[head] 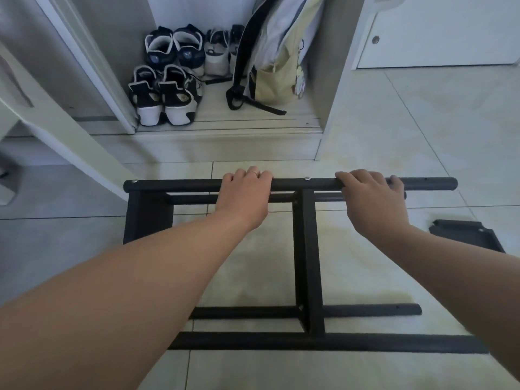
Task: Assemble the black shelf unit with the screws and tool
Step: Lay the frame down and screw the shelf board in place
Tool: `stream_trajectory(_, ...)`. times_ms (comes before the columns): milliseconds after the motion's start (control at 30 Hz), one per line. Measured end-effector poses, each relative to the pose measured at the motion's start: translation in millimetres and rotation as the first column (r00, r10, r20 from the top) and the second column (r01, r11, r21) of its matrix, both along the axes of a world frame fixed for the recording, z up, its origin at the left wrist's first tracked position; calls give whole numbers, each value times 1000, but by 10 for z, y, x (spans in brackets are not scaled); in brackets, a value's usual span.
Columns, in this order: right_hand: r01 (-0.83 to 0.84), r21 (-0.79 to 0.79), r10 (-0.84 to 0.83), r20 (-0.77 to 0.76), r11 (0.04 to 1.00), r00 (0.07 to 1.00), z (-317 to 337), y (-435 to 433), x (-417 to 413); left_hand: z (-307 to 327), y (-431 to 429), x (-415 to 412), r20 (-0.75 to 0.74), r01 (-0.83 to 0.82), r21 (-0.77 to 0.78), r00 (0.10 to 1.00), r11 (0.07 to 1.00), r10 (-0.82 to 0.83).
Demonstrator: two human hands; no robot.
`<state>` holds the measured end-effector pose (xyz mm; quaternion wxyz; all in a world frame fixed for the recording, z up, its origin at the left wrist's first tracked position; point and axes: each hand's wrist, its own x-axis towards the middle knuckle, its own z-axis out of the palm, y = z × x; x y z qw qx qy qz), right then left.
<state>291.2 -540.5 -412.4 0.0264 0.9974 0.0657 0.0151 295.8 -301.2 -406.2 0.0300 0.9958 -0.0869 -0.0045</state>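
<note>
My left hand (245, 192) and right hand (372, 199) are well apart, each curled over the top tube (298, 183) of the black frame (308, 249). My left fingers wrap over its far side, and one of them wears a thin ring (253, 172). My right thumb shows beyond the tube on the right.

A silver screw head (307, 178) sits on the tube between my hands. Just below it an upright panel (307, 263) runs down towards me. A second screw head (135, 181) is at the tube's left end, above another panel (147, 215).

The frame lies on its side on the tiled floor (394, 130), straight in front of me, with two more tubes (351, 309) low and nearer to me.

A loose black piece (468, 235) lies on the floor to the right, apart from the frame. Beyond the frame, an open closet holds shoes (166, 94) and a backpack (274, 66).
</note>
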Motion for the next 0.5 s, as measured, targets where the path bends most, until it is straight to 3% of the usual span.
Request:
stream_trajectory(367, -34, 59, 35, -15, 998, 999, -739, 11, 532, -761, 77, 507, -105, -15, -37, 994, 999, 11)
stream_trajectory(500, -5, 135, 20, -107, 991, 994, -735, 61, 533, -754, 48, 513, -113, -50, -55, 993, 997, 44)
